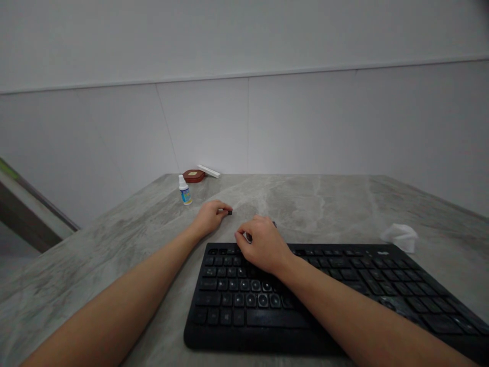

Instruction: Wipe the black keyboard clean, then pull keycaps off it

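Note:
A black keyboard (277, 318) lies on the grey marbled table in front of me. Beyond its far left corner, my left hand (211, 218) rests low over the tabletop, its fingers pinching a small black piece (229, 212). My right hand (263, 243) is above the keyboard's far edge, fingers curled together. A dark object (249, 237) shows inside that grip, and a dark tip (274, 224) sticks out past the knuckles; the rest is hidden by the hand, so its kind is unclear. My right forearm crosses over the keys.
A small white spray bottle (185, 194) with a blue and yellow label stands beyond my left hand. Behind it are a reddish-brown box (193, 177) and a white flat bar (209, 171) near the wall. A crumpled white tissue (400, 236) lies past the keyboard's far right.

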Action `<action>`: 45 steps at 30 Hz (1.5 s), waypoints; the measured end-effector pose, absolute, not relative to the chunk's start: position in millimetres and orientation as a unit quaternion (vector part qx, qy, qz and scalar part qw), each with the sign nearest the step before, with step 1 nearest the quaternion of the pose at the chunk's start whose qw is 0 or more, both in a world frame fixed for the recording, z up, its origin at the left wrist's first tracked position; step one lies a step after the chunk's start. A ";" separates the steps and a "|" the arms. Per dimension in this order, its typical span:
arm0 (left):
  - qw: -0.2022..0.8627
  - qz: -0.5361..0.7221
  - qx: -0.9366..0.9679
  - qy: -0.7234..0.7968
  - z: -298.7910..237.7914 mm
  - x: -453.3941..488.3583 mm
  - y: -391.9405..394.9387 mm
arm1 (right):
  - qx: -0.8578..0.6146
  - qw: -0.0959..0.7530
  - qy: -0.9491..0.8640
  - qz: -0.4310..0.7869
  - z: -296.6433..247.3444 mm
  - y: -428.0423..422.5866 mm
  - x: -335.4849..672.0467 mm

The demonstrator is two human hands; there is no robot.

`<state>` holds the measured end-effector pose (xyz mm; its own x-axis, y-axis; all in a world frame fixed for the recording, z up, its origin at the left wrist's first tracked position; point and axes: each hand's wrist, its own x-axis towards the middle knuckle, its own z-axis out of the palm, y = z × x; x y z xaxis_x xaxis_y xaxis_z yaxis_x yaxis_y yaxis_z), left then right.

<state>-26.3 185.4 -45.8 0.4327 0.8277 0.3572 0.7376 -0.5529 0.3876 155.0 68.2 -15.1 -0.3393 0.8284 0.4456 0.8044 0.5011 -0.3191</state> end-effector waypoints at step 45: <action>0.113 0.242 0.843 0.467 -44.5 -25.0 185.7 | -0.488 0.290 -0.823 0.026 -14.1 65.0 155.8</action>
